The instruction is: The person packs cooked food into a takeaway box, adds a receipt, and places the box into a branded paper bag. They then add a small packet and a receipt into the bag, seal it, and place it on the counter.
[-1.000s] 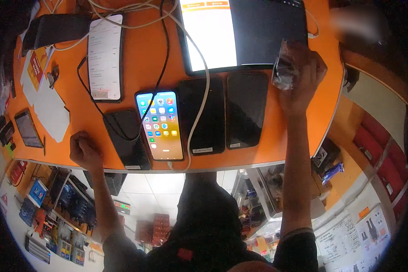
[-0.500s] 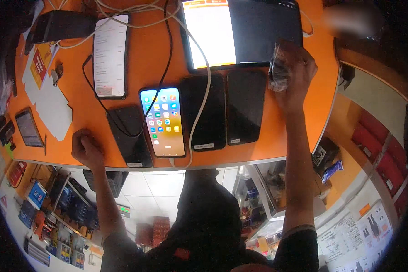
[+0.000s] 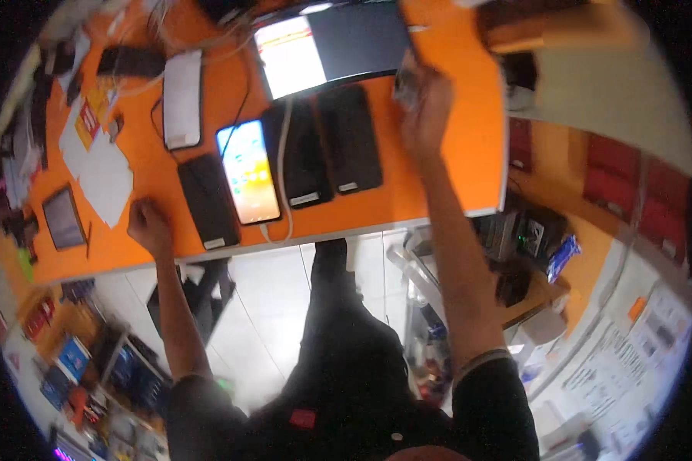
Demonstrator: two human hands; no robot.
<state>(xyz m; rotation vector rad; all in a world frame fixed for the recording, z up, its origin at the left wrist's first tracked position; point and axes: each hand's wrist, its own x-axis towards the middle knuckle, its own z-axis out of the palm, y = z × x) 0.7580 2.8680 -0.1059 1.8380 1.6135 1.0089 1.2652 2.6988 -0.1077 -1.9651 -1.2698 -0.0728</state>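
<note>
My left hand point(image 3: 148, 224) rests in a loose fist at the table's near edge, left of a dark phone point(image 3: 207, 203); nothing shows in it. My right hand point(image 3: 430, 119) is closed around a small dark pack point(image 3: 406, 88) in shiny clear wrap, over the tabletop just right of the tablet point(image 3: 365, 46), whose screen is partly white. Between my hands a lit phone point(image 3: 250, 177) showing app icons has a white cable point(image 3: 287, 138) at its lower end. Two more dark phones point(image 3: 307, 146) lie beside it. Farther back is a phone with a white screen point(image 3: 182, 100).
Tangled cables point(image 3: 215, 42) cross the back of the orange table point(image 3: 469, 154). White papers point(image 3: 100, 169) and a small tablet-like device point(image 3: 64, 219) lie at the left. A blurred part of another person point(image 3: 584, 27) shows at the far right. A dark stool-like object point(image 3: 200, 300) stands below the table.
The whole view has shifted and tilted, moving the table's contents up and left in the picture. My right hand still grips the pack; my left fist stays at the table edge.
</note>
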